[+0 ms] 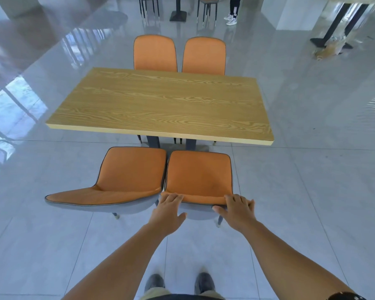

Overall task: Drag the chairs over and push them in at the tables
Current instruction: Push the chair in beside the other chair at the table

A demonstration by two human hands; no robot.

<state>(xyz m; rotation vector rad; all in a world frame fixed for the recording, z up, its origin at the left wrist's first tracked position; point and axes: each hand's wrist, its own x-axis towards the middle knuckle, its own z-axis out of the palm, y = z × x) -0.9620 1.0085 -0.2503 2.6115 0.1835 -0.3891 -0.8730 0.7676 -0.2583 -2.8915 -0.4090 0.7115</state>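
A wooden table (160,105) stands ahead of me. Two orange chairs sit on its near side, seats short of the table edge. My left hand (168,210) and my right hand (236,210) both grip the top of the backrest of the near right chair (198,172), fingers curled over the rim. The near left chair (126,174) stands beside it, touching or almost touching, angled slightly left. On the far side, two more orange chairs (155,53) (204,56) are pushed in against the table.
Glossy grey tile floor (312,169) surrounds the table. Another table base (178,15) with chairs and a standing person's legs (233,11) lie far back. A black-legged table (338,22) stands at the far right. My shoes (178,282) show below.
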